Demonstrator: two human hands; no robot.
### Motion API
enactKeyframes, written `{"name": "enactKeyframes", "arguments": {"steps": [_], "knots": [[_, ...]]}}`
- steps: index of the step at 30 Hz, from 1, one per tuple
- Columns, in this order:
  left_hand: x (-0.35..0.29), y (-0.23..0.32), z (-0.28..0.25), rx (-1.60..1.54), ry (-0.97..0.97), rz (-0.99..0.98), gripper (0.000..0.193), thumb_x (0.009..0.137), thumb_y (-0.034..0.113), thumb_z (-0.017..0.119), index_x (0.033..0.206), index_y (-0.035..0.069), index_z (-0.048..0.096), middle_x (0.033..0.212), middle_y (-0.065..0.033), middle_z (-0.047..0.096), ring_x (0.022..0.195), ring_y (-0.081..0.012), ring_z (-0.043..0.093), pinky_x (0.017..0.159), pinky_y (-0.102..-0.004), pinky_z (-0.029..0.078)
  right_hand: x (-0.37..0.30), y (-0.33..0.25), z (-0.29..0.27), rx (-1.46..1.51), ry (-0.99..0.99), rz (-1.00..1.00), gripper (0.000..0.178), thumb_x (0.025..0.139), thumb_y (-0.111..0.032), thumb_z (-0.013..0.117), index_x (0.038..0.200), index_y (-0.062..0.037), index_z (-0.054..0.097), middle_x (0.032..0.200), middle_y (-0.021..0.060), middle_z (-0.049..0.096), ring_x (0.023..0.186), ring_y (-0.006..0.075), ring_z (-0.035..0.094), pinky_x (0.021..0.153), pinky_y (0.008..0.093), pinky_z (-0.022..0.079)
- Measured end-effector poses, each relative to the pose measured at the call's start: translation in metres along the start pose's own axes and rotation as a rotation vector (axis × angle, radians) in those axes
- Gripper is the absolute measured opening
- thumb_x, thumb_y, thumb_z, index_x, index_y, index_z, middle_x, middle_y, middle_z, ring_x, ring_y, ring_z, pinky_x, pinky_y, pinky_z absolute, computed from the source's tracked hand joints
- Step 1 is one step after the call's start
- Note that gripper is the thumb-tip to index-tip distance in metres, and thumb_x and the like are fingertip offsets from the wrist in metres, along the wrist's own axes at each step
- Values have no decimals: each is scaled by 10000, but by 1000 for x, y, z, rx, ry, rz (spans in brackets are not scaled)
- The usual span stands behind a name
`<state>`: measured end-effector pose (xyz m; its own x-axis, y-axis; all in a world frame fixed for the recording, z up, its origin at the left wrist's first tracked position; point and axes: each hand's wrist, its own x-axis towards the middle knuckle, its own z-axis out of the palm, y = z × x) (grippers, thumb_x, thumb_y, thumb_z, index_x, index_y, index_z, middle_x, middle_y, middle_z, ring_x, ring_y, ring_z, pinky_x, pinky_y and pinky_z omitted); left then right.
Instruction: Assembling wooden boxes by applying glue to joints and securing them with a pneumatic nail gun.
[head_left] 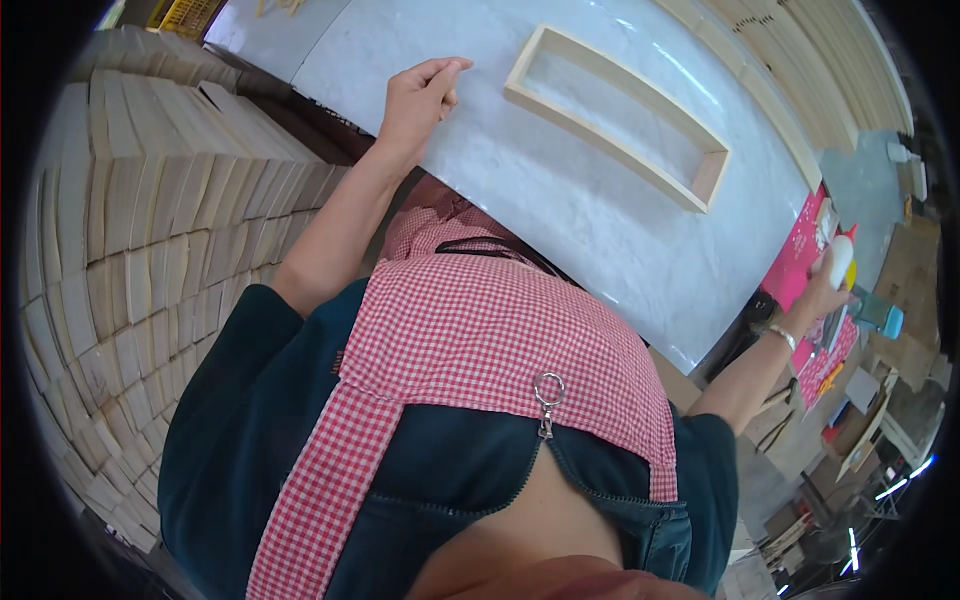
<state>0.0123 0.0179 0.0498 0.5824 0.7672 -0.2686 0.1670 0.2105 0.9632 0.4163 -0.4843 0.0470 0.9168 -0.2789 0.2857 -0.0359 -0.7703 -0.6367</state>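
My right hand [822, 292] reaches out to the far right and is closed around a white squeeze bottle [841, 262] with a red pointed tip. Above the table's near left part, my left hand [420, 100] is closed, thumb pressed against the fingers; whether a small thing is between them cannot be made out. A long rectangular frame of pale wood [608, 143], open in the middle, lies on the white marbled tabletop [600, 230] to the right of my left hand. Neither hand touches it.
Stacked wooden boards [150, 190] rise along the left side. More long wooden strips [800, 60] lie at the table's far right. Beside my right hand are a pink patterned cloth [795, 250], a yellow round thing and a blue-lidded container [880, 316]. A yellow basket [188, 16] stands far left.
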Motion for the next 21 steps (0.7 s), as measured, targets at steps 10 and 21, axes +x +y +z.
{"name": "enactKeyframes", "arguments": {"steps": [10,21], "knots": [[5,-40,-3,621,105,714,142,937,193,680,846,87,699,747,4,571,701,-154,491,673,-292,398,-243,-172,9,762,-497,-234,456,909,-219,701,1288,-33,527,1130,164,597,750,199,606,508,262,498],[8,-55,-12,814,236,867,257,933,247,684,734,108,602,739,22,564,803,-202,491,791,-353,357,-313,-227,44,747,-657,-535,545,865,-187,783,1318,-29,522,1186,145,607,1014,257,624,851,338,536]]}}
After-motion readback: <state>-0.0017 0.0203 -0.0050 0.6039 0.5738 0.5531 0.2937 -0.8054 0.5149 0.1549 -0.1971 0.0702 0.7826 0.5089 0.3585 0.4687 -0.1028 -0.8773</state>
